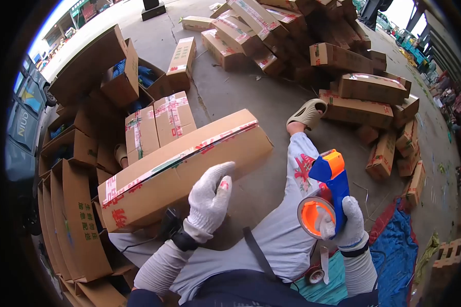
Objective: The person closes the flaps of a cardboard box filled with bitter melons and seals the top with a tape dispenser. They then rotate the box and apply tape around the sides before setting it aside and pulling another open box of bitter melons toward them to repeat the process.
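Note:
A long taped cardboard box [189, 163] with red and green print lies slanted in front of me, across my lap and against two smaller taped cartons [161, 123]. My left hand [210, 199], in a white knit glove, is at the near long side of this box, fingers stretched out and thumb apart. A blue and orange tape dispenser [330, 189] is gripped by its handle in my gloved right hand [349, 225], to the right of my leg. A roll of tape sits in its orange hub. Part of my right fingers is hidden behind the dispenser.
Open cardboard boxes [82, 220] stand packed together at left, some with blue contents. Closed long boxes [353, 59] are piled at back right. Blue sheeting [392, 250] and a loose tape roll [315, 276] lie near my right side. A parked vehicle [25, 117] stands far left.

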The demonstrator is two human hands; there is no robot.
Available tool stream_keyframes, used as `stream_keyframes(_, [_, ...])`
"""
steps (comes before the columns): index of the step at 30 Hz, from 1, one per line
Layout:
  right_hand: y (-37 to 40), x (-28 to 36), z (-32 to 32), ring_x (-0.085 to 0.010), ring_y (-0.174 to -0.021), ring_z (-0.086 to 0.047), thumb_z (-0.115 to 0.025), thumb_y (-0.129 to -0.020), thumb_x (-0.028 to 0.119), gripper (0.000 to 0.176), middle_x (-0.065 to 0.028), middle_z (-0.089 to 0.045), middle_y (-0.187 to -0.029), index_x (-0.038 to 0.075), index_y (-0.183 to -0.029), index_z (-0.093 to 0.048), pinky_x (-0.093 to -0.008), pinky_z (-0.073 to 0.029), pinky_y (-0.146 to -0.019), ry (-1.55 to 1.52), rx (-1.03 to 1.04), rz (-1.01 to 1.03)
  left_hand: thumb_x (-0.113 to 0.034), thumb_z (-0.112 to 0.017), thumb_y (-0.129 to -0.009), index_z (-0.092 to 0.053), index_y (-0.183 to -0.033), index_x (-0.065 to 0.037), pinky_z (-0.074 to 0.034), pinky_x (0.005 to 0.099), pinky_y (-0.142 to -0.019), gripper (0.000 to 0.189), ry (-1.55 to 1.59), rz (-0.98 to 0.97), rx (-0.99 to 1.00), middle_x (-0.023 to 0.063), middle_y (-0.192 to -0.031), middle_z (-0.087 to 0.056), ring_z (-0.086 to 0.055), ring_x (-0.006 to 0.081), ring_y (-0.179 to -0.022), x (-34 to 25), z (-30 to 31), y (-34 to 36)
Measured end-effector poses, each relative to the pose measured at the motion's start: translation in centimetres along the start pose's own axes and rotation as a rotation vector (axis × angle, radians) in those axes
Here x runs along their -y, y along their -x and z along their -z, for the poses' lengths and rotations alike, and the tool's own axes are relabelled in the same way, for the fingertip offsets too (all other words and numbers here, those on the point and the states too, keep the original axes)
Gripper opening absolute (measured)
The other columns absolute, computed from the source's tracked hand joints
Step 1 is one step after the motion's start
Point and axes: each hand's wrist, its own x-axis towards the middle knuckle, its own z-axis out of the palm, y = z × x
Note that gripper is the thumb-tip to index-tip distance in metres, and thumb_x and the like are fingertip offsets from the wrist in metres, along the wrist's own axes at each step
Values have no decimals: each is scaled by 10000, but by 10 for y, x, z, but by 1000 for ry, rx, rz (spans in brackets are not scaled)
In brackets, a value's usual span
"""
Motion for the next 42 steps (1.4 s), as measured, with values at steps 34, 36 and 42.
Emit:
stream_keyframes(34, [15,-36,-38,-210,-733,-730,-824,-830,389,659,-171,-743,-907,-145,-1170,-639,-320,-608,-669,221,172,-16,8,-641,-922,-722,-1138,-14,-551,271,-743,232,280,13,-74,94,-887,-723,-697,134,-821,18,-5,13])
stream_keyframes(36, [21,-35,-29,-234,-642,-715,-835,-813,407,727,-212,-733,-934,-165,-1194,-595,-342,-606,-591,48,96,-56,9,-641,-924,-732,-1138,-36,-551,279,-726,237,128,-64,0,73,-869,-724,-693,134,-795,23,23,3])
stream_keyframes(42, [44,-6,-1,-301,-859,-716,-834,-810,375,740,-236,-699,-1060,-153,-1246,-553,-401,-595,-772,2,221,-117,-13,-617,-973,-728,-1109,3,-557,244,-667,176,263,11,1,70,-883,-727,-692,140,-740,19,86,-16])
